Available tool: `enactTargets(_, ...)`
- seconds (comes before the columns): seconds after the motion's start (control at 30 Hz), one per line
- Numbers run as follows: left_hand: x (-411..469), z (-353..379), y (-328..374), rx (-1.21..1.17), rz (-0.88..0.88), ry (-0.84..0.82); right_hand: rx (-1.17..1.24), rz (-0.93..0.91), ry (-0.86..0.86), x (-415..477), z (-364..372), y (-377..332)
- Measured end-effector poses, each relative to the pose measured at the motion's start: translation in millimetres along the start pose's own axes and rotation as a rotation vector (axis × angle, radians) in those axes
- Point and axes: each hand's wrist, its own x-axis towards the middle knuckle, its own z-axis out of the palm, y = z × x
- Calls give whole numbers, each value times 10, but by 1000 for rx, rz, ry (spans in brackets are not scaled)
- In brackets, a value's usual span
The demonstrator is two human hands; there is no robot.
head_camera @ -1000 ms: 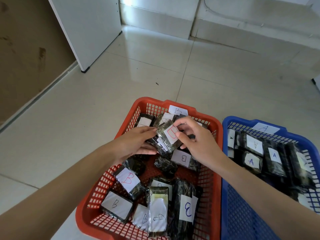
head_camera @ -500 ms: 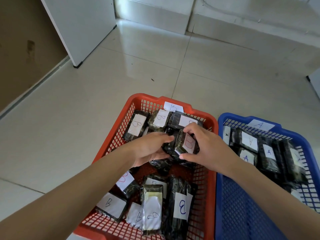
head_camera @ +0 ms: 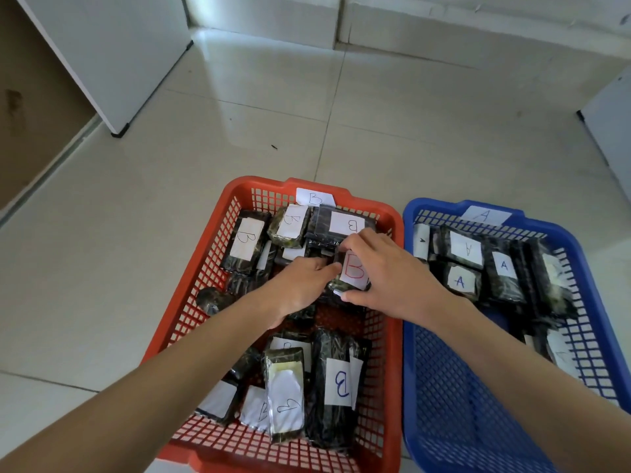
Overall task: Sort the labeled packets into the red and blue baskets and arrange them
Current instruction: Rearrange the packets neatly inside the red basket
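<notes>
Around the red-B packet (head_camera: 353,273), other packets (head_camera: 244,245) crowd.

I am looking down across a floor (head_camera: 239,138) of large, pale, glossy tiles, with thin grout lines (head_camera: 328,131) crossing it. Light is pooling in a soft bright patch (head_camera: 239,73) on the tiles near the far wall. A low white ledge (head_camera: 444,25) is running along the back, split by a dark upright joint (head_camera: 339,22). A white cabinet (head_camera: 112,46) is standing at the far left, its dark foot (head_camera: 119,134) touching the floor, with a brown, stained wall (head_camera: 30,107) beside it. Another white unit (head_camera: 611,131) is showing at the right edge. A small dark speck (head_camera: 274,147) is lying on the tiles.
</notes>
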Motion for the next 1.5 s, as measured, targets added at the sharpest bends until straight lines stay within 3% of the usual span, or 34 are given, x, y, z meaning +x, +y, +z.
enactTargets(0.17,-35,76,-75,68,-3,-6,-107,-33,-35,-48,43,15)
enactTargets(0.4,-48,45,3,-65,19,25,-169,-37,-56,-34,8,24)
enactTargets(0.57,-79,-185,-52,166,83,85,-185,-27,-29,-42,25,39)
enactTargets(0.67,-146,-362,-81,482,190,41,-174,-35,13,-60,71,-7)
enactTargets(0.8,-193,-513,-203,919,184,-85,-256,-25,20,-40,187,-39)
enactTargets(0.97,-166,-444,-382,1069,249,-58,-252,-48,44,-28,198,-21)
enactTargets(1.07,-173,-470,-387,1065,289,-3,-209,-64,26,-52,157,-14)
enactTargets(1.23,-302,-631,-287,940,304,133,65,-93,149,-3,-65,-90)
enactTargets(1.37,-411,-773,-126,637,307,203,129,-181,89,121,-108,-250)
enactTargets(1.5,-533,-822,-46,344,267,89,195,-191,104,197,-110,-374)
